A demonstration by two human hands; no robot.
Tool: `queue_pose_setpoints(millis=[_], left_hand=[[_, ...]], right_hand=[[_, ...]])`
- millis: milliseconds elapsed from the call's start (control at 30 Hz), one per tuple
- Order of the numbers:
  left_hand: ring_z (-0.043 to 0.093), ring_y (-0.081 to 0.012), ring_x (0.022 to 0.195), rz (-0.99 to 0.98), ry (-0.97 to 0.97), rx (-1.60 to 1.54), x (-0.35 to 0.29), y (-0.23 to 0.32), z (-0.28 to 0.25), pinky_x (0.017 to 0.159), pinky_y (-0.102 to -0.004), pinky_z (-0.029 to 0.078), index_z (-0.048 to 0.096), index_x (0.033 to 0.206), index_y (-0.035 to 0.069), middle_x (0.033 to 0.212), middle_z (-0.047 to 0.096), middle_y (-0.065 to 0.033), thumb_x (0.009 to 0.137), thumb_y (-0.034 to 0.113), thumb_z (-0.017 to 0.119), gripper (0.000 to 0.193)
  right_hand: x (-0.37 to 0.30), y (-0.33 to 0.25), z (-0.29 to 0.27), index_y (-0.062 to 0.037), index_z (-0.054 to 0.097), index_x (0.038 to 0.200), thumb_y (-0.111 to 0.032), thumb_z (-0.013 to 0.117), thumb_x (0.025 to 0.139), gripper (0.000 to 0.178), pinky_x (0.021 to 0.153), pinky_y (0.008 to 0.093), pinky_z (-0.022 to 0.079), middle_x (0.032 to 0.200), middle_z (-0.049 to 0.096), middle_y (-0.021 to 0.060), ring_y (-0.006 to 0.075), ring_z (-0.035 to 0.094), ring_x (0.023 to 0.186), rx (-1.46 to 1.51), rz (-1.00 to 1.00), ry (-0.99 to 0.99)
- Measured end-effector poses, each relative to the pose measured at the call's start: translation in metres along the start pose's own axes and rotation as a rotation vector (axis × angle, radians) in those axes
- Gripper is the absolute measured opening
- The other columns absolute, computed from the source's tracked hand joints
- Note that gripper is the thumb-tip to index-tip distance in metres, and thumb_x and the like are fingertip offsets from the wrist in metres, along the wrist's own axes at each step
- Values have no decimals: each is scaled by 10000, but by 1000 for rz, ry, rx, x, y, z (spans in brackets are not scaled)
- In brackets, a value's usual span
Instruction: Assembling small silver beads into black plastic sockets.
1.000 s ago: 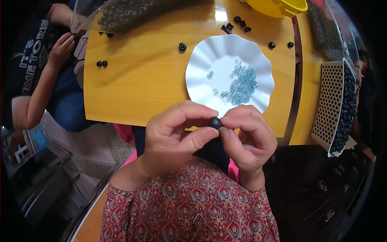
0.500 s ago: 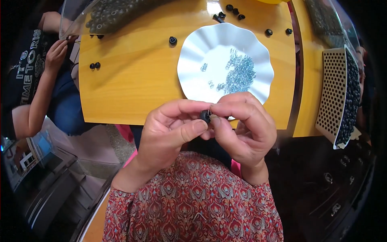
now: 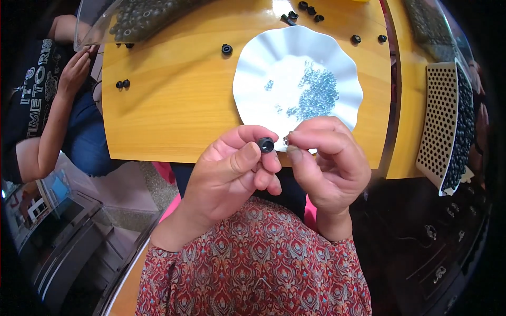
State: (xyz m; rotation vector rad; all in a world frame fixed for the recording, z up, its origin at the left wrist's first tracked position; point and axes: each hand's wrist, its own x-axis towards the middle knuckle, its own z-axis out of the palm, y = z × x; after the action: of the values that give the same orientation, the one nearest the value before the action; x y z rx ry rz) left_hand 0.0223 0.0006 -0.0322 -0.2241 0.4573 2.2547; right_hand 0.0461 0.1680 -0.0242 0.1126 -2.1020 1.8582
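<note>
Between the thumb and fingers of my left hand [image 3: 219, 168] is a small round black plastic part [image 3: 266, 145], its hollow opening facing right and up. My right hand [image 3: 334, 166] pinches a tiny shiny metal piece [image 3: 285, 140], probably a small spring or ring, just to the right of the black part and apart from it. Both hands are held over the table's near edge. Beyond them stands a white wavy-rimmed plate [image 3: 247, 79], with a heap of small silvery metal pieces [image 3: 319, 95] on its right half.
Several loose black parts [image 3: 226, 49] are scattered over the yellow table [image 3: 168, 116]. A clear bin [image 3: 142, 21] of dark round parts stands at the far left, a perforated basket [image 3: 437, 116] of black parts at the right. Another person's hand [image 3: 74, 73] is at the left.
My right hand has drawn away to the right from the black part, with the tiny metal piece in its fingertips. The black part has turned, so its opening shows.
</note>
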Motion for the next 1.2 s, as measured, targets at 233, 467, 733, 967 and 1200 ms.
queue_pose_setpoints(millis=[233,467,733,967,1200], left_hand=[[578,-138,783,26,82,-83,-2,-7,-1,783,-351,513,507,1185,0,911,606,-86,925,118,560,290],[596,-145,785,40,114,35,-5,-4,-3,794,-346,526,515,1156,-13,963,629,-122,886,49,591,288],[615,-196,754,98,203,244,-7,0,11,745,-321,514,555,1093,-31,841,629,-115,864,66,609,255],[625,-185,764,139,226,343,-9,-1,8,731,-292,523,556,1083,-49,877,640,-135,839,64,643,283],[647,-203,807,248,283,636,-12,0,15,717,-275,535,559,1064,-61,902,642,-149,819,-48,624,254]], right_hand=[[1,-7,0,50,641,913,117,638,724,201,649,253,490,873,609,135,182,607,773,20,26,-10],[3,-11,5,47,649,907,144,616,708,224,640,242,465,859,605,126,176,585,771,64,66,-41],[6,-16,5,55,651,901,159,619,708,222,610,229,464,845,596,125,165,586,747,6,61,-106],[6,-19,6,52,652,884,150,629,709,202,588,230,453,819,594,121,161,581,705,-34,63,-147],[10,-15,-3,41,657,876,150,638,664,239,582,232,432,780,595,116,176,583,697,-156,-7,-228]])
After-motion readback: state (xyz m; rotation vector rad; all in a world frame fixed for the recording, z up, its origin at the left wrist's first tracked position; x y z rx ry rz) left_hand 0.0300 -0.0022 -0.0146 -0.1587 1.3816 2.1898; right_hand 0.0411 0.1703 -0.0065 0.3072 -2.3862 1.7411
